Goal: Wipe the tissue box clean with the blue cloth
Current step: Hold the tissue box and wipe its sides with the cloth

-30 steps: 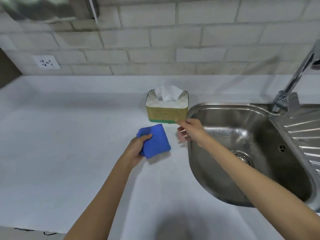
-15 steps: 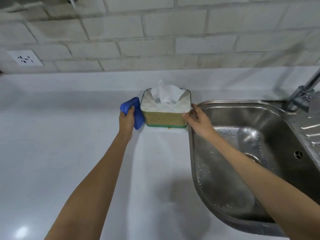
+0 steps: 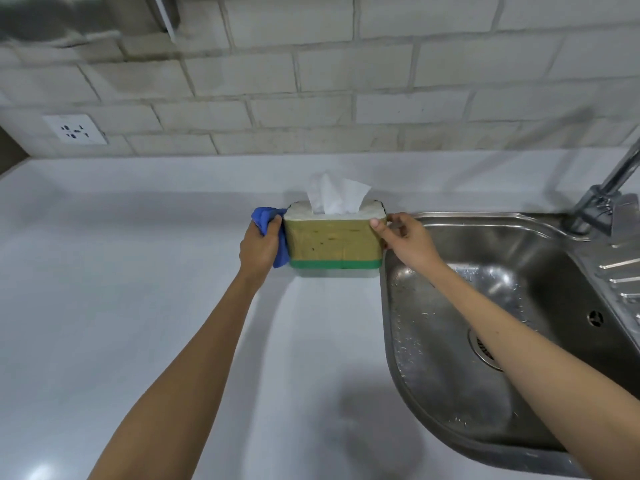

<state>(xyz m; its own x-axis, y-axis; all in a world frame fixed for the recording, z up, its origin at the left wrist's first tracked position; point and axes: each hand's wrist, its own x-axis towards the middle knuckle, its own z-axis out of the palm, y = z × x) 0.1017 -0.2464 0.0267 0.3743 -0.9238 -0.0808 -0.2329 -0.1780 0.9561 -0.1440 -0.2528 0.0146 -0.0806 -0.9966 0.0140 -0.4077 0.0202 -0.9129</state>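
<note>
One box (image 3: pixel 333 243) sits on the white counter (image 3: pixel 138 289), right by the left rim of the sink (image 3: pixel 485 306) and a bit out from the wall. It's got an olive-tan front, a green band along the bottom and a white top, with a tissue (image 3: pixel 334 197) poking up out of the slot. It stands upright, flat on the counter as far as I can tell.

Cloth (image 3: pixel 268 233) is bunched up blue, pressed against the box's left side. The left hand (image 3: pixel 259 245) has it: fingers curled round it, thumb up near the box's top left corner, so the cloth is sandwiched between palm and box. Part of it sticks out above the hand and a bit hangs down below.

Right hand (image 3: pixel 403 237) is on the other side, reaching in over the sink corner. Thumb tip rests on the front top right corner of the box and the other fingers are bent loosely round the right end, so it's a light pinch on the box, not a full fist. Can't really see how much the hidden fingers touch.

Further out: steel sink with water drops and a drain (image 3: pixel 485 348), tap (image 3: pixel 602 199) at the far right, pale brick wall behind, and a socket (image 3: pixel 74 129) on the wall off to the left.
</note>
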